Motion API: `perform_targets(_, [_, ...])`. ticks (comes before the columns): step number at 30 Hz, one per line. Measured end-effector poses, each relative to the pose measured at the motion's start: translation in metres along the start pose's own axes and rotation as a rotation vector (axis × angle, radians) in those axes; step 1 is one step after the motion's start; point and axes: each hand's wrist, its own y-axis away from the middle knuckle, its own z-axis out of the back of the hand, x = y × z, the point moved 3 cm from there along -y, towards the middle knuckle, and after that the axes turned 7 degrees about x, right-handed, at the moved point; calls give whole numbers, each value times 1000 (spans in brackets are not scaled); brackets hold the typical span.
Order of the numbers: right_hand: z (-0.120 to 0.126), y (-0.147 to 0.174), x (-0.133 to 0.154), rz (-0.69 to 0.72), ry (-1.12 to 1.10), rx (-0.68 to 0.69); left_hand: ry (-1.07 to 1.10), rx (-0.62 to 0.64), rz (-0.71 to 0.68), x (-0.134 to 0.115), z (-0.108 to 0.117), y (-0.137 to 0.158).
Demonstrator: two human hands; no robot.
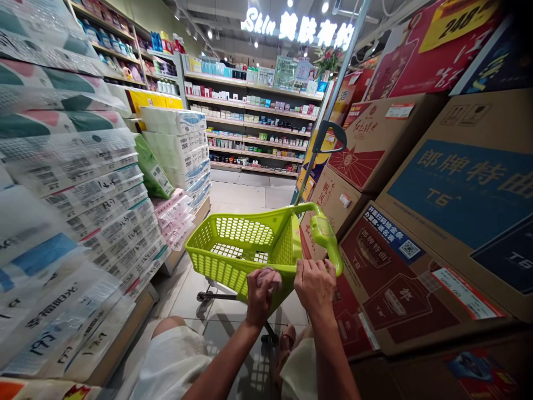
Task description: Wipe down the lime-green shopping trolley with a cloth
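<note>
A lime-green shopping cart [241, 266] with a perforated plastic basket stands tilted in view before me, with nothing visible in its basket. Closed around a crumpled pinkish cloth or tissue [272, 276], my left hand [258, 297] is beside the near side of the basket; whether it touches the cart I cannot tell. My right hand [315, 283] is wrapped over the cart's near corner, where the green handle [327, 239] joins the rim. Its fingertips are hidden behind the plastic.
Stacked tissue packs [104, 189] line the left side. Liquor cartons [416, 266] rise close on the right, beside a metal pole [333, 105] with a dark handle [328, 137]. Shelves of skincare products [254, 105] cross the far end of the tiled aisle [266, 195].
</note>
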Motion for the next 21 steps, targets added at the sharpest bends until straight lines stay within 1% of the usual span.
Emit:
perform_targets(1, [0, -2, 5, 14, -14, 6, 19, 28, 4, 2, 0, -1])
perform_targets(2, [-1, -3, 10, 30, -29, 12, 19, 16, 32, 6, 1, -2])
perform_targets(5, [-4, -7, 23, 61, -66, 20, -37, -141, 176, 25, 11, -2])
perform_targets(6, [-5, -8, 27, 66, -73, 21, -46, -159, 199, 30, 13, -3])
perform_targets(7, [-7, -9, 31, 72, -79, 24, -43, -133, 192, 35, 13, -3])
perform_targets(9, [-10, -11, 38, 90, -90, 34, -19, -39, 139, 43, 14, -5])
perform_targets(10, [-12, -12, 41, 100, -96, 40, -19, -27, 131, 48, 16, -6])
perform_targets(11, [-14, -13, 44, 107, -102, 46, -33, -55, 151, 54, 20, -7])
perform_targets(13, [-19, -14, 47, 109, -112, 58, -90, -179, 238, 67, 31, -7])
perform_targets(14, [-21, -15, 48, 104, -112, 65, -111, -214, 259, 73, 35, -7])
perform_targets(15, [-23, -16, 49, 100, -110, 72, -117, -200, 247, 78, 38, -8])
perform_targets(18, [-28, -17, 54, 102, -105, 88, -91, -52, 132, 88, 41, -9])
perform_targets(19, [-29, -17, 57, 109, -108, 90, -92, -54, 136, 92, 44, -9])
perform_targets(21, [-32, -17, 61, 122, -119, 90, -123, -161, 226, 102, 51, -9])
